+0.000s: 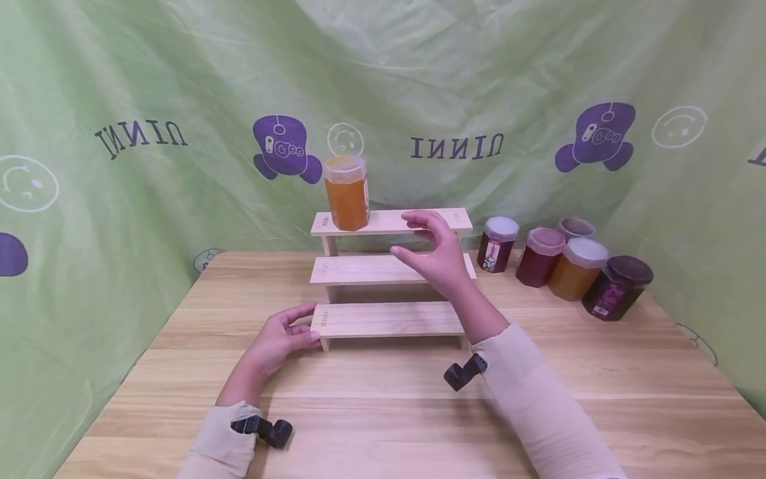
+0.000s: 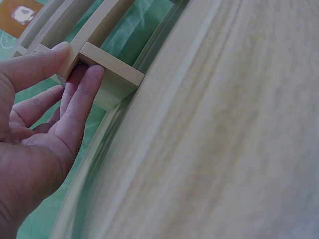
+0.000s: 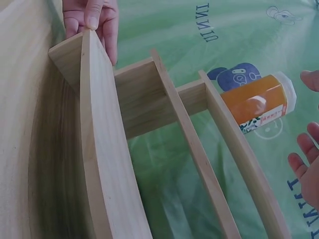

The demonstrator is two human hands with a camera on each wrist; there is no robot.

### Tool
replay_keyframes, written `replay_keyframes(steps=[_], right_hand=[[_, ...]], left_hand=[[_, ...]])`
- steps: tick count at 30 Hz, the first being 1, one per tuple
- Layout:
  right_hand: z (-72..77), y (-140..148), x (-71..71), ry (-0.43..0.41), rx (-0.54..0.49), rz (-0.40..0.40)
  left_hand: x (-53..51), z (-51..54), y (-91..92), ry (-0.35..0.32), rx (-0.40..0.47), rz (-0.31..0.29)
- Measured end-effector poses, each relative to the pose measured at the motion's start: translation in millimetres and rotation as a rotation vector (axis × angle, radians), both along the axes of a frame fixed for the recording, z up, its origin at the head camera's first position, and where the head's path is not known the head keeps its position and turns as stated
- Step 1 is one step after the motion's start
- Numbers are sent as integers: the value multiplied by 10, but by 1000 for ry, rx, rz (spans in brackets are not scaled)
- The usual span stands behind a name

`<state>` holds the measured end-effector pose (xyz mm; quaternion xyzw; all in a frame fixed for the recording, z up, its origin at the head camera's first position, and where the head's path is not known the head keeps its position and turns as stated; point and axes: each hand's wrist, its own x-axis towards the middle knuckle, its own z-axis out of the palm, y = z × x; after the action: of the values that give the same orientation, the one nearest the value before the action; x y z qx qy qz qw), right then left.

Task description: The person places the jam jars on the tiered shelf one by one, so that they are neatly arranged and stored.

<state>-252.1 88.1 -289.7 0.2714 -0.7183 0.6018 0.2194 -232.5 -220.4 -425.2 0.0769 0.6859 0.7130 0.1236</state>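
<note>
While a green curtain (image 1: 383, 80) fills the background, printed with purple figures and lettering that looks reversed, a wood-grain desk (image 1: 371, 412) extends before it. On this desk stands a three-tier wooden shelf (image 1: 365, 269). The right forearm (image 1: 485, 319) hides some of its right side. The right hand (image 1: 439, 256) is free, its fingers bent softly around nothing, before the upper tiers. The left hand (image 1: 281, 339) pinches the left end of the lowest tier. An orange jar (image 1: 347, 203) is upright on the top tier, at the left. To the right of the shelf, five more jars (image 1: 571, 279) are grouped on the desk, the back one mostly hidden. A purple label (image 1: 612, 299) marks the darkest jar; its writing is too small to read.
</note>
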Motion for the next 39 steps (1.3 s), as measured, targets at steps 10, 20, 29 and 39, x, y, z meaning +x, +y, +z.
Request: replay_keyframes(steps=[10,20,29,39], right_hand=[[-307,243,-117,1,15,-14],[-388,505,-38,-34,13,55],[-431,691,38,-39,-15,111],[-483,883,120,-28,9,117]], left_hand=[[1,-3,9,-3,-7,-3],[-8,-9,5,-4,-4,0],[-4,-5,-1,2,-6,6],[0,0,1,-3,-7,4]])
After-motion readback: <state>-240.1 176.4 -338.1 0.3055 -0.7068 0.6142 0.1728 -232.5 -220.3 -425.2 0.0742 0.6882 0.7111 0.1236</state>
